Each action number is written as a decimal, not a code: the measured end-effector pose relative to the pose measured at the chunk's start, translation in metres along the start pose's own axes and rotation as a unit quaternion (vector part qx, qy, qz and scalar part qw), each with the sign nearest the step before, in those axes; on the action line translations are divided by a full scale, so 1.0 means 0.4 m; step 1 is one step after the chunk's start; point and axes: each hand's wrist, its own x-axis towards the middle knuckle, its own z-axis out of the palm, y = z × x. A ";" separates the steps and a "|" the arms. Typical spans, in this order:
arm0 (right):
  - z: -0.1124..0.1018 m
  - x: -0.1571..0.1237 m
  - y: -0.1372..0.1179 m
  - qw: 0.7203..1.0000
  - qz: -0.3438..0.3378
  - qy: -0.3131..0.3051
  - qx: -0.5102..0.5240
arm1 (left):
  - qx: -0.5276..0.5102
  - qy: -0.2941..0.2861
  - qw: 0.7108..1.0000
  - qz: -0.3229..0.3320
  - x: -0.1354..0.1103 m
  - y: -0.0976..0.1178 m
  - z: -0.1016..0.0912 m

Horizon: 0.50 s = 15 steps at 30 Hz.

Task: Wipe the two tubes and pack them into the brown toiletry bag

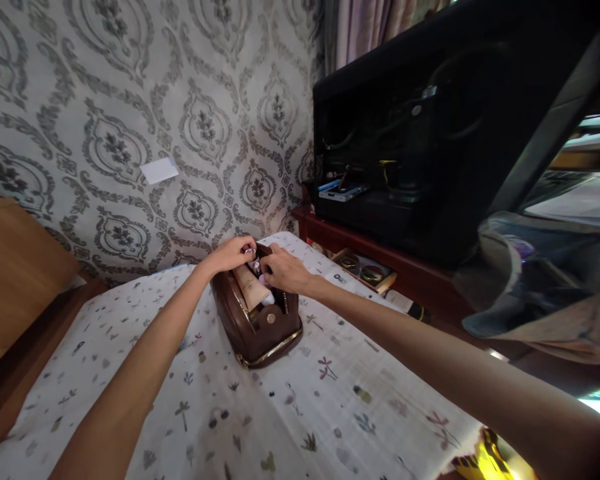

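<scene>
A brown leather pouch point(260, 333) with a gold zipper stands open on the patterned sheet point(280, 413). A beige tube point(250, 288) and other small items lie inside it. My left hand point(233, 253) grips the far rim of the pouch, its fingers curled over the edge. My right hand point(285, 270) reaches into the opening, fingers closed round a small pale item that I cannot name.
A black open-fronted cabinet point(430, 133) stands on a red-brown shelf point(380, 257) at the right, with small tins point(365, 268) on a tray below it. Crumpled cloth point(540, 280) lies at the far right. A wooden board point(15, 273) stands at the left. Patterned wallpaper rises behind.
</scene>
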 end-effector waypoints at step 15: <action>-0.004 0.030 -0.014 0.997 -0.031 0.075 0.015 | 0.094 0.053 0.990 -0.087 -0.049 -0.031 -0.133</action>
